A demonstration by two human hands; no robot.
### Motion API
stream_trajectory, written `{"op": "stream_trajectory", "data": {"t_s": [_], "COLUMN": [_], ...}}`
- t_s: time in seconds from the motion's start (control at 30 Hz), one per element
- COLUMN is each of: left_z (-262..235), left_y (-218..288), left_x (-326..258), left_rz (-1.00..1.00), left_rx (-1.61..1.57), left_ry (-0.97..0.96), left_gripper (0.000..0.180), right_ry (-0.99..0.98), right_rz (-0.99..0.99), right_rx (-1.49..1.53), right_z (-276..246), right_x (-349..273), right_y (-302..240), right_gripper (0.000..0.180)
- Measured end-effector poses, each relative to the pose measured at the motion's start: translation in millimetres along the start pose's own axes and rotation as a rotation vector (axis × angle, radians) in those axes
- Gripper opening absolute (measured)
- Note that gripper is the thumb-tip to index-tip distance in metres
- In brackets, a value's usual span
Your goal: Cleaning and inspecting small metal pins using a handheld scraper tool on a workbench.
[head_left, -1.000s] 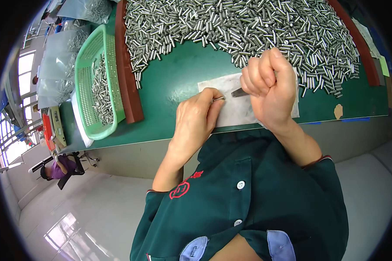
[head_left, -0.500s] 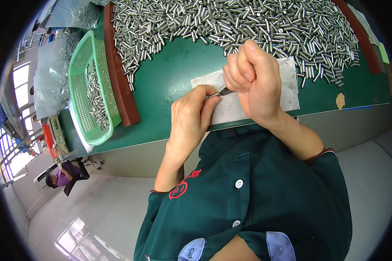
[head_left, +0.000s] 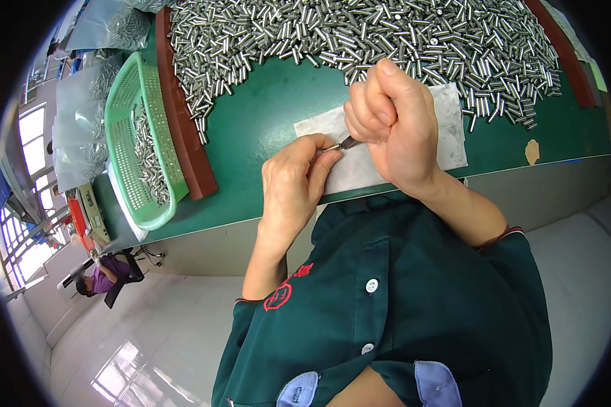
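Between the thumb and forefinger of my left hand is a small shiny metal pin, its end showing past the fingertips. My right hand is closed in a fist around a slim tool with a dark, tapered tip; most of the tool is hidden in the fist. The tip meets the pin's end, or comes very close to it. Both hands are over a smudged white cloth or paper sheet lying on the green tabletop. A broad heap of similar metal pins spreads beyond my hands.
Reddish-brown bars flank the heap on the left and right. A green plastic basket holding metal pins stands at the left, beside clear bags of pins. A tan scrap lies near the right front edge. Another person sits far left.
The view has shifted slightly. Both hands keep almost the same pose, with the pin and the tool tip still together.
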State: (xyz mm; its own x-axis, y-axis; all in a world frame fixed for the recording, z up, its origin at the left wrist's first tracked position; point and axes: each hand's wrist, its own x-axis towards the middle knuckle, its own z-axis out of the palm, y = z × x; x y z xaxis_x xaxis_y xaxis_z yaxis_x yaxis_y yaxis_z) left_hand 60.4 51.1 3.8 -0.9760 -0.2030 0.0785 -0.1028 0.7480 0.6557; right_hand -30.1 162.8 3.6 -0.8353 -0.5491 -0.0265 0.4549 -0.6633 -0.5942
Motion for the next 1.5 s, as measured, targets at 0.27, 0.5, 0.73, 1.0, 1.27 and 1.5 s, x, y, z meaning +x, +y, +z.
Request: {"op": "stream_trajectory", "data": {"t_s": [0.27, 0.5, 0.73, 1.0, 1.27, 1.5], "left_z": [0, 1, 2, 1, 5, -2], "left_y": [0, -3, -2, -2, 1, 11], "left_x": [-1, 0, 0, 0, -3, -16], "left_rz": [-0.019, -0.020, -0.031, -0.026, -0.059, 0.027], "left_rx": [0.017, 0.003, -0.012, -0.006, -0.057, 0.026], "left_ry": [0.013, 0.007, 0.008, 0.018, 0.046, 0.166], "left_gripper": [0.012, 0.012, 0.012, 0.012, 0.011, 0.010], "right_ry": [0.023, 0.017, -0.012, -0.115, -0.079, 0.007], "right_rz": [0.004, 0.002, -0.033, -0.281, -0.256, -0.128], "right_rx": [-0.005, 0.002, -0.048, -0.365, -0.339, -0.061], "right_z": [0, 0, 0, 12, 10, -9], "right_x": [-1, -1, -4, -9, -9, -4], "right_y": [0, 0, 2, 9, 9, -11], "right_gripper": [0.038, 0.037, 0.036, 0.033, 0.034, 0.039]}}
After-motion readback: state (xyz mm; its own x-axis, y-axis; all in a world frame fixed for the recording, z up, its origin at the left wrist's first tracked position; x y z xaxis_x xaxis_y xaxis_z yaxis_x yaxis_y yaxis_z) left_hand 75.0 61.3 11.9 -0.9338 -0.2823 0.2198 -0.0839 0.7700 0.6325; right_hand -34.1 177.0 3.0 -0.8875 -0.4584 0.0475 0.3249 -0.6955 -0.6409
